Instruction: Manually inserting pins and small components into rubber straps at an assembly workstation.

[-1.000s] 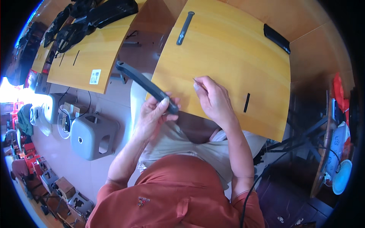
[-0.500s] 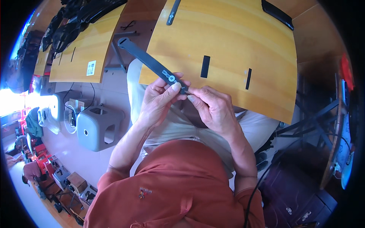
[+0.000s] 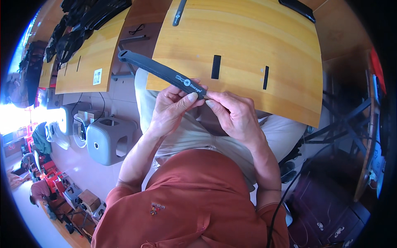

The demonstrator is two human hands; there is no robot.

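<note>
A long dark grey strap [image 3: 155,71] with white print slants up to the left, a slot in its rounded far end. My left hand [image 3: 170,110] is closed around its near end, thumb on top. At that end, my right hand [image 3: 236,115] pinches with thumb and forefinger. What sits between those fingertips is too small to make out. Both hands are over my lap, just off the table's near edge. On the wooden table [image 3: 248,37] lie two short black strips [image 3: 216,67] and another printed strap [image 3: 179,13] near the far left edge.
A black folded piece [image 3: 297,9] lies at the table's far right corner. To the left stands a second wooden table [image 3: 84,72] heaped with black goods [image 3: 76,31]. A grey plastic stool [image 3: 105,142] is on the floor at left. A dark cable [image 3: 275,211] runs past my right arm.
The strap has turned slightly, its far end lower and further left, with more of its print uncovered. Both hands keep nearly the same place and grip. The whole view has shifted a little.
</note>
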